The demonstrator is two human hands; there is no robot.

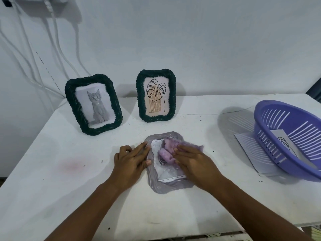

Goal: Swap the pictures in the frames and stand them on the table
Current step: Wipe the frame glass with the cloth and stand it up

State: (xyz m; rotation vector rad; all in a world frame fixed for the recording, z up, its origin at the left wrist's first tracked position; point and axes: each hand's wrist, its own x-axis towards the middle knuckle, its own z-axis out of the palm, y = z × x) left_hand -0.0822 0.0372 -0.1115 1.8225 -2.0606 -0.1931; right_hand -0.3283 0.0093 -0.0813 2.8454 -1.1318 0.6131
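A grey frame (159, 186) with a ribbed border lies flat, face up, near the middle of the white counter (52, 180), with a pale picture (165, 173) showing under its glass. The left hand (131, 161) rests on the frame's left edge, fingers straight and spread, thumb tip touching the border. The right hand (192, 161) presses a crumpled lilac cloth (167, 149) down onto the glass with flat fingers; the cloth bunches out past the fingertips. Farther back, two dark green woven frames stand upright, well apart from the grey one: the left frame (70, 101) holds a picture of a grey kitten (97, 106), and the right frame (172, 94) holds a line drawing of a leaf (156, 94). At the right edge of the counter, a purple slotted basket (267, 126) sits tilted on a white sheet (250, 146), with another sheet bearing a black line drawing (284, 143) inside it. White cables (34, 54) hang down the wall at the left.
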